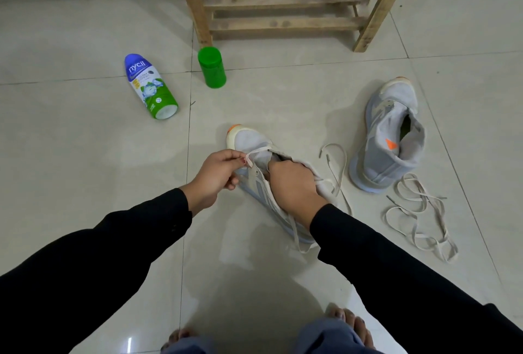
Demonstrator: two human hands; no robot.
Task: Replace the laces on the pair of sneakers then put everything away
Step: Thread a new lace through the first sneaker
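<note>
Sneakers on glossy tiled floor

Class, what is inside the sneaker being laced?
The right hand reaches inside the sneaker, its fingers hidden. The left hand pinches the lace outside. The insole is covered.

Powder bottle lying, green jar, wooden rack

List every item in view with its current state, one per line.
near sneaker: on the floor, lace partly threaded
left hand: pinching the lace
right hand: gripping the sneaker's opening
far sneaker: unlaced, on its side
loose lace: tangled on the floor
powder bottle: lying down
green container: upright, capped
</note>
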